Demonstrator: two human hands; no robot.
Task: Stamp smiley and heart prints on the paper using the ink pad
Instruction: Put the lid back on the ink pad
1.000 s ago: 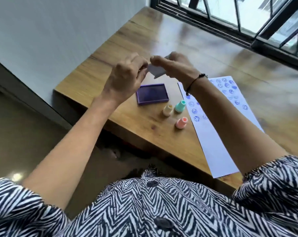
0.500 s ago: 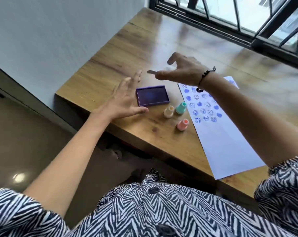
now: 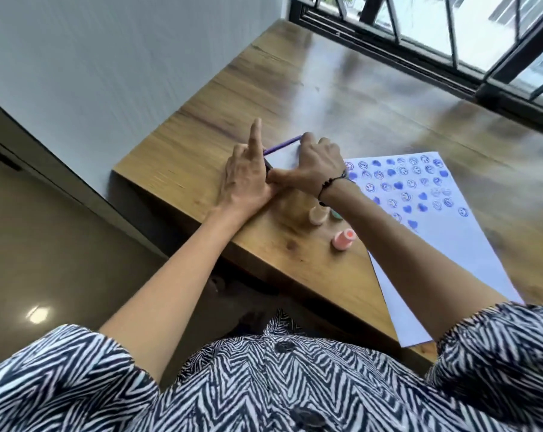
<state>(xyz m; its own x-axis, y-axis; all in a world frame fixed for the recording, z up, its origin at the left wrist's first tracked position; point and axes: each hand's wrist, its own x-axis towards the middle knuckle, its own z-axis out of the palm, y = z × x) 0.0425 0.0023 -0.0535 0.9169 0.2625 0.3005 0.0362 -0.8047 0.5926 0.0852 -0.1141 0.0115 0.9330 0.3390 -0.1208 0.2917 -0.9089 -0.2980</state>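
Observation:
The purple ink pad (image 3: 282,145) lies near the table's left edge, with only its far rim showing. A pale lid (image 3: 284,160) lies flat over it between my hands. My right hand (image 3: 321,165) presses on the lid's right side, fingers curled over the far edge. My left hand (image 3: 246,179) grips the pad's left side, index finger sticking up. The white paper (image 3: 450,251) lies to the right, its upper half covered in blue smiley and heart prints. Three small stamps stand beside it: beige (image 3: 318,215), pink (image 3: 343,240), and teal (image 3: 336,214), half hidden by my right forearm.
The wooden table (image 3: 326,88) runs away toward a black-framed window (image 3: 450,42) at the back. A grey wall (image 3: 108,73) borders the table's left side. The floor drops away below the near left edge (image 3: 170,194).
My right hand has brought the lid down onto the ink pad. My left hand has moved from the table onto the pad's left side. The pad's purple face is now covered.

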